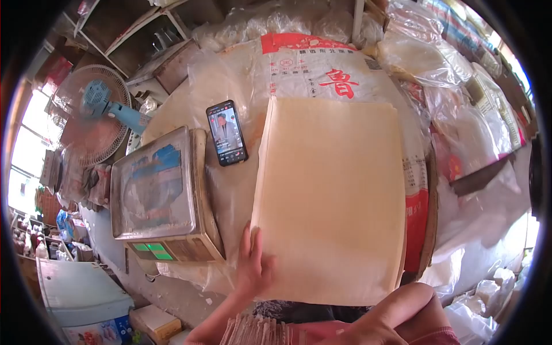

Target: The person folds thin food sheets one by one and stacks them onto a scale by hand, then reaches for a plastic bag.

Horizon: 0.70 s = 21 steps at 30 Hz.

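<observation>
Left hand [257, 270] is at the lower left side of the tan sheets [330, 201], half open, fingers loosely bent and touching the edge; can't tell if it pinches any, thumb side blurred. Right hand out of view; right forearm [388, 316] crosses low, near the bottom edge of the sheets. Sheets lie flat, long sides running away from the person, over a printed sack [379, 77]. For good handling, I'd judge: keep fingertip pressure light and spread along the edge, wrist low, so the sheets neither buckle nor skew; a hard pinch at one spot would likely crease them. Phone [227, 135] just left of the sheets, upright format, screen lit with a person in a video; its text too small to read. Further left, scale [198, 230] with metal pan [155, 184], worn blue patch on it, green display [150, 250] lit, digits unreadable. Fan [95, 103] beyond the scale. Sack past the far edge: big red character [340, 84], looks like 魯; red ringed emblem, small red print and a black line of characters, not safely legible. More sack print right of the sheets, small black lines over a red panel [415, 230], unreadable. No brand name can be made out.
</observation>
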### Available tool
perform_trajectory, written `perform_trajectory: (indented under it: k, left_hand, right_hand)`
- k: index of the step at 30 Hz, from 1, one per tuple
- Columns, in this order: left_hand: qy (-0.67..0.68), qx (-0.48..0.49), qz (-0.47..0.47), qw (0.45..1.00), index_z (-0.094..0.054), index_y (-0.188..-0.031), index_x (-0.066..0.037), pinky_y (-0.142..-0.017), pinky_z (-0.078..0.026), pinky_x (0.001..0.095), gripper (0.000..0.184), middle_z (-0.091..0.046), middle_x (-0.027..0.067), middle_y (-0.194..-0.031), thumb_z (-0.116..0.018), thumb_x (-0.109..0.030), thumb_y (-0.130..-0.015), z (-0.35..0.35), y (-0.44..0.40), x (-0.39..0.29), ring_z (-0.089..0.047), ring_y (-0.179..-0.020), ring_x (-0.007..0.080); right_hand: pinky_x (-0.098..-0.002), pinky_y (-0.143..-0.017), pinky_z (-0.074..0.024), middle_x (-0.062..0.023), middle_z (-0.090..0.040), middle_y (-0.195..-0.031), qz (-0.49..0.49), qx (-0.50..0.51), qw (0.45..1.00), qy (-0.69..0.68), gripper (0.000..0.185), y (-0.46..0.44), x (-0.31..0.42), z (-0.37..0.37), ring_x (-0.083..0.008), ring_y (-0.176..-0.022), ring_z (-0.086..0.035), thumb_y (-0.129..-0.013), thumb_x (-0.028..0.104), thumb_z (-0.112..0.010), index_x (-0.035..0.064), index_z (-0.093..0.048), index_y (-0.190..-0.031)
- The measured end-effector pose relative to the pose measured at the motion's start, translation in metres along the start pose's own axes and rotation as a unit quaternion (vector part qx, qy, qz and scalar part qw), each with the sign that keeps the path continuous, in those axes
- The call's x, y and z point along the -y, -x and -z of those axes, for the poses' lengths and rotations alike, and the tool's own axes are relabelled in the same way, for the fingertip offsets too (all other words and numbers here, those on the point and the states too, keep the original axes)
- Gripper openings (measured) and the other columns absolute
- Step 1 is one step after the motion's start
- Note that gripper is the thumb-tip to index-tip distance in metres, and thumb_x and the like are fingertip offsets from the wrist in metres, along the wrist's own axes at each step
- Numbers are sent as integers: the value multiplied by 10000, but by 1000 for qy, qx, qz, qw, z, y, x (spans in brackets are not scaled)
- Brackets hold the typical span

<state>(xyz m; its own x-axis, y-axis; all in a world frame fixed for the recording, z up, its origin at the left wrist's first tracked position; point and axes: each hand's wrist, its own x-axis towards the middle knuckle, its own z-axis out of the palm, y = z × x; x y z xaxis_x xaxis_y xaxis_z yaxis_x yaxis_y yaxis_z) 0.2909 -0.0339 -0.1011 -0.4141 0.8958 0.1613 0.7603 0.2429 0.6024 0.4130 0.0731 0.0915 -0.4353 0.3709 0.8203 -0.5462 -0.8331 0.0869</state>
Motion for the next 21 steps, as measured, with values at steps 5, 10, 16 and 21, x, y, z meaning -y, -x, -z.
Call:
perform_trajectory:
  k: [5,10,16,21]
  left_hand:
    - [27,-9,7,1000,-267,-1444,29,-1047,-376,444,699,-189,241,-1533,-609,-140,-858,2,5,-4,-279,-1380,420]
    - [158,13,60,986,-262,-1464,7,-1021,-420,368,695,-151,221,-1552,-602,-65,-862,-7,19,-4,-308,-1386,352]
    - [141,43,47,988,-342,-1431,-15,-1052,-397,372,649,-218,210,-1536,-621,-57,-847,10,59,-3,-314,-1385,348]
    - [146,-55,2,988,-415,-1388,-16,-1071,-373,395,579,-316,196,-1498,-627,-61,-851,27,116,5,-376,-1355,341]
  right_hand:
    - [-477,-1076,-327,-363,-451,-1338,-37,-2,995,-93,642,49,-43,-59,-413,-1306,-428,-872,143,-674,-237,-384,-1300]
    - [-475,-1053,-359,-352,-480,-1315,-66,58,995,-41,596,74,-87,-112,-411,-1258,-482,-843,124,-684,-229,-445,-1260]
    - [-418,-995,-435,-317,-523,-1287,-197,33,980,15,540,88,-111,-163,-354,-1200,-549,-822,70,-672,-187,-487,-1259]
    - [-386,-1008,-441,-254,-499,-1348,-283,-72,950,114,572,114,-131,-168,-325,-1205,-547,-928,199,-584,-154,-406,-1342]
